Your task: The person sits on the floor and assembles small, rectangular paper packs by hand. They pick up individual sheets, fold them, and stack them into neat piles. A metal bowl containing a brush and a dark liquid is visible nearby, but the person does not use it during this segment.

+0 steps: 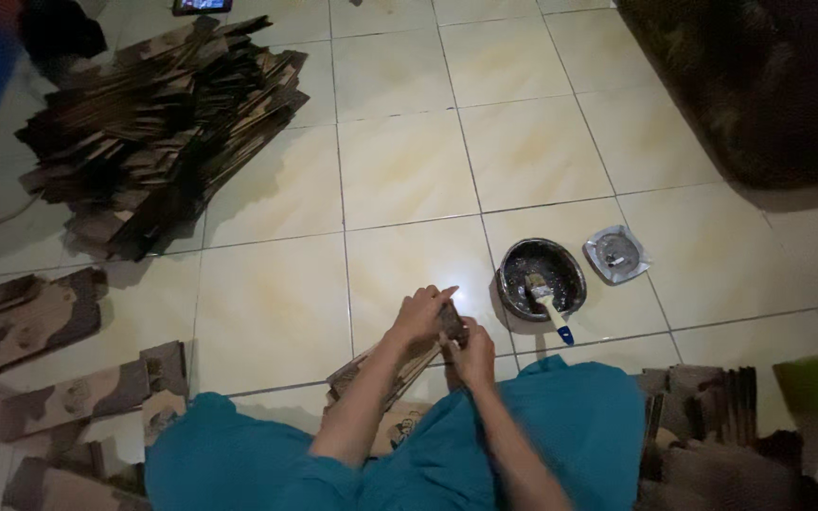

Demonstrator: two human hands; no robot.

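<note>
Far-left strips [26, 322]: laid flat and spread apart on the floor [400, 170], each with dark patches; probably kept separate so coated faces touch nothing.
Pile [158, 123]: heaped at upper left, well apart from the hands; dark strips stacked loosely, out of the way of the work spot.
Phone [203, 6]: at the top edge, screen lit, beyond the pile.
Left hand [420, 315]: curled shut over the upper end of the bundle [385, 369], thumb and fingers wrapped round it, seemingly to keep the strips together.
Bundle: slanted from lower left up to the hands, low end near the knee, just above the floor between the legs in teal cloth [560, 426].
Right hand [474, 355]: closed on the same end of the bundle, just beside the left, gripping from the other side so the end stays squared.
Bowl [542, 279]: just right of the hands, within easy reach; dark liquid inside.
Brush [548, 308]: bristles resting in the bowl, blue-tipped handle over the rim toward the person, ready to grab.
Square dish [615, 254]: touching or nearly touching the bowl's right side; contents unclear.
Right-hand stack [702, 402]: strips standing on edge beside the right knee.
</note>
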